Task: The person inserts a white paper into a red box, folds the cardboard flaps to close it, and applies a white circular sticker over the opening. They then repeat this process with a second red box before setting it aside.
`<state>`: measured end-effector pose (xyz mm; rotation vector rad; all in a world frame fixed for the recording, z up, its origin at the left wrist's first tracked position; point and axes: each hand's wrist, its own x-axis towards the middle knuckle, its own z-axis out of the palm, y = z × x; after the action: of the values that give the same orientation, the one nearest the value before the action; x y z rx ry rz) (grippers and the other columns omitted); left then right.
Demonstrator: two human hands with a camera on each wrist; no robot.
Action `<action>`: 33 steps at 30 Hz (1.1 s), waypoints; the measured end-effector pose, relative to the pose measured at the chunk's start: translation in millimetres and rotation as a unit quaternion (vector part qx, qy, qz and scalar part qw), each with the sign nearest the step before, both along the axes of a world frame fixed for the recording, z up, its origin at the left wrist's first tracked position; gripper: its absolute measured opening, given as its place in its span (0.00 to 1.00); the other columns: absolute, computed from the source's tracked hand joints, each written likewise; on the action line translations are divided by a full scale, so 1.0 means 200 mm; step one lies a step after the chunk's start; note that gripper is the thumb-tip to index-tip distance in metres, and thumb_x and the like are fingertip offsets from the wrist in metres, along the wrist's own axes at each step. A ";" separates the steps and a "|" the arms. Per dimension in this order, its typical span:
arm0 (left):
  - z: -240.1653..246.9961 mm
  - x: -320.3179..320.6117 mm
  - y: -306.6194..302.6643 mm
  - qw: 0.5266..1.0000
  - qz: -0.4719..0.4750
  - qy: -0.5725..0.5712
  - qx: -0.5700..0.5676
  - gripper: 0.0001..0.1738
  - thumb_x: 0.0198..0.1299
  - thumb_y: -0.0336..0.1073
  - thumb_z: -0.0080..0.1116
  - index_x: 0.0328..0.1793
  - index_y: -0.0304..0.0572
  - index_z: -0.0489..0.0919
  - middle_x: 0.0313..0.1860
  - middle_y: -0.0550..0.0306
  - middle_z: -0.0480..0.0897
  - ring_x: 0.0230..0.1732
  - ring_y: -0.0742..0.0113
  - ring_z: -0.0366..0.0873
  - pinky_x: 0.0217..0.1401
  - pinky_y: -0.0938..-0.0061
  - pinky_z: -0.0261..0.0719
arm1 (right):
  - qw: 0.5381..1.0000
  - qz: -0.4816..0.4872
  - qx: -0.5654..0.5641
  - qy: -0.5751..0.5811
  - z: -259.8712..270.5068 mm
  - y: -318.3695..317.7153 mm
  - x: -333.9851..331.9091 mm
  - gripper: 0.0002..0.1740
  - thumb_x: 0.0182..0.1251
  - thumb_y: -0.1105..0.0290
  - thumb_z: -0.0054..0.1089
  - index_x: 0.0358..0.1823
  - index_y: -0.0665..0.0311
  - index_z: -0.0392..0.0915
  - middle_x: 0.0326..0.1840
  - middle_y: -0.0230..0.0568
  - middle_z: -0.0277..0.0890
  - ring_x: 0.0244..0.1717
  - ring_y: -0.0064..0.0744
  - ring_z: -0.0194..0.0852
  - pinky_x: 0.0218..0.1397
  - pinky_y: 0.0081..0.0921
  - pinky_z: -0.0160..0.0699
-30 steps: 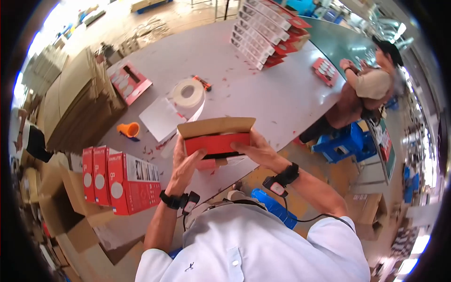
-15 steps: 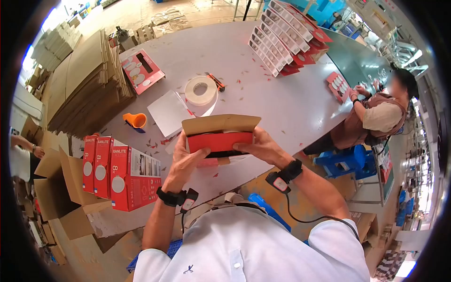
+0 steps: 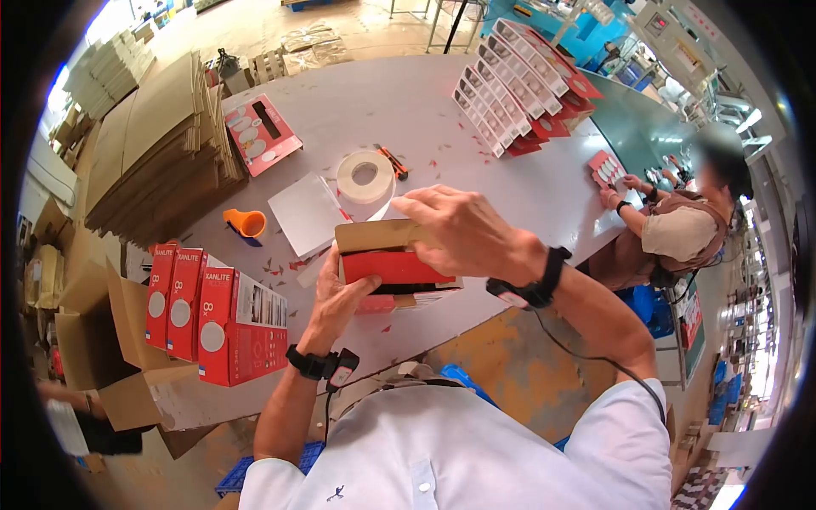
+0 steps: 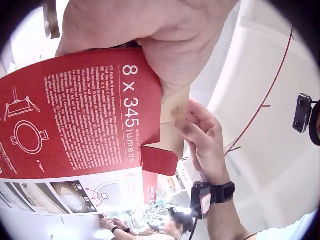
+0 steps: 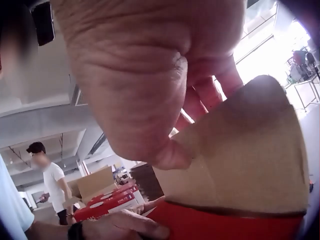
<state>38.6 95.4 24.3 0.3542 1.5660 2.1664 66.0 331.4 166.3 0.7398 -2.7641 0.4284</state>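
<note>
A red printed carton (image 4: 90, 110) stands over the table in front of me, its top open and a brown inner flap (image 3: 372, 236) raised at the back. My left hand (image 3: 331, 297) grips its left end, thumb over the near edge on the red flap (image 3: 395, 269). With my right hand (image 3: 472, 234) I pinch the raised flap near its right end: in the right wrist view the thumb (image 5: 172, 155) lies on the brown face and the fingers pass behind it. Just beyond the carton lies a roll of white tape (image 3: 346, 177) with a loose end trailing toward my right hand.
Left on the table stand three red cartons (image 3: 219, 331) beside an open cardboard box (image 3: 132, 323). Further back are an orange cup-shaped thing (image 3: 248, 223), a white sheet (image 3: 302, 212), an orange cutter (image 3: 393, 161), stacked cardboard (image 3: 153, 153) and stacked cartons (image 3: 506, 93). Another person (image 3: 680, 225) works at right.
My right hand has left the carton's near right edge and come up over it to the raised flap. The left hand keeps its grip on the carton.
</note>
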 end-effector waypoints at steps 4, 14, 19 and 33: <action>0.02 0.01 0.00 1.000 0.010 0.015 -0.007 0.35 0.59 0.27 0.73 0.74 0.37 0.74 0.61 0.54 0.83 0.62 0.68 0.81 0.66 0.69 0.83 | 0.994 0.029 0.084 -0.064 -0.01 -0.07 -0.13 0.22 0.57 0.80 0.62 0.55 0.71 0.80 0.42 0.52 0.87 0.41 0.54 0.90 0.44 0.45 0.89; 0.00 0.01 0.01 1.000 0.010 0.009 0.008 0.32 0.59 0.25 0.71 0.71 0.37 0.75 0.57 0.57 0.84 0.58 0.69 0.83 0.64 0.70 0.84 | 0.978 0.090 -0.043 -0.185 0.04 0.02 -0.24 0.05 0.61 0.82 0.63 0.36 0.66 0.79 0.30 0.51 0.81 0.34 0.51 0.84 0.39 0.42 0.81; -0.02 0.02 0.00 1.000 0.010 0.011 0.021 0.32 0.60 0.24 0.71 0.71 0.37 0.75 0.59 0.56 0.84 0.58 0.69 0.83 0.64 0.71 0.84 | 0.976 0.024 -0.186 -0.108 0.14 0.15 -0.08 0.07 0.61 0.80 0.71 0.40 0.66 0.84 0.35 0.44 0.85 0.36 0.43 0.85 0.43 0.35 0.84; 0.00 0.04 0.16 1.000 -0.003 -0.003 0.017 0.33 0.60 0.21 0.69 0.73 0.36 0.74 0.62 0.53 0.83 0.62 0.67 0.82 0.68 0.71 0.82 | 0.730 -0.172 -0.585 -0.310 -0.52 0.19 0.38 0.43 0.64 0.69 0.81 0.79 0.64 0.68 0.76 0.45 0.76 0.76 0.35 0.73 0.76 0.37 0.77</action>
<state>46.8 128.4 23.7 0.3625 1.5235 2.1896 142.2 369.8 62.7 -0.3080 -2.2020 2.3018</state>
